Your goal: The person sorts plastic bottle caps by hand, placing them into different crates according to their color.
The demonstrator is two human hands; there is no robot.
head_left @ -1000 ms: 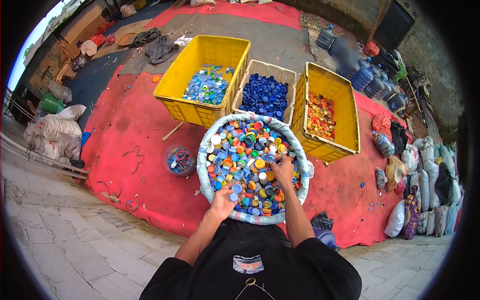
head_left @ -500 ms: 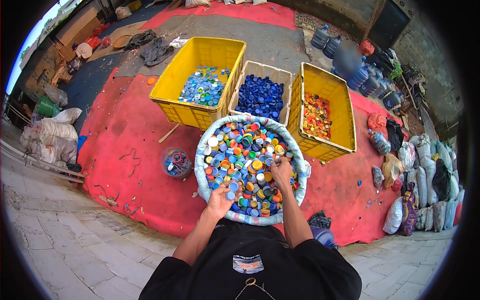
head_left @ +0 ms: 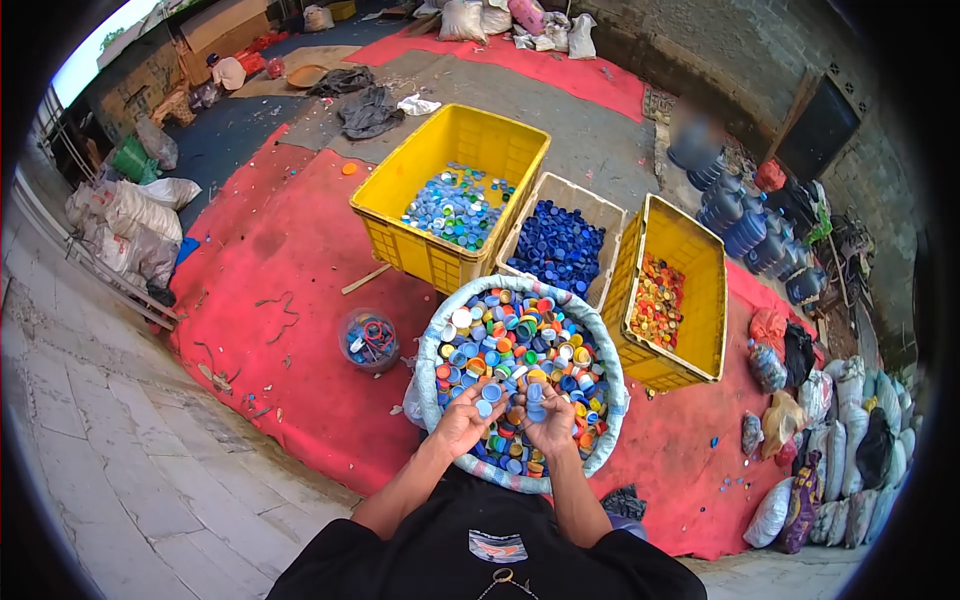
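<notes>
A round basket (head_left: 432,400) with a cloth-wrapped rim stands against my body, full of mixed-colour plastic bottle caps (head_left: 487,335). Over its near half, my left hand (head_left: 463,420) holds light-blue bottle caps (head_left: 489,396) between thumb and fingers. Close beside it, my right hand (head_left: 553,428) grips light-blue bottle caps (head_left: 536,400) too. Beyond the basket, a yellow crate (head_left: 400,232) contains mostly light-blue caps, a cream crate (head_left: 600,205) dark-blue caps, and a second yellow crate (head_left: 700,300) red, orange and yellow caps.
A clear tub (head_left: 368,340) of odds and ends sits left of the basket on the red mat (head_left: 300,400). Large water bottles (head_left: 745,233) line the right wall above stuffed sacks (head_left: 840,420). More sacks (head_left: 125,225) lie at left. A person (head_left: 227,70) is far back left.
My right hand has come back from the pile toward my left hand and now holds light-blue caps. The head view has shifted, so the crates and basket appear lower and further right.
</notes>
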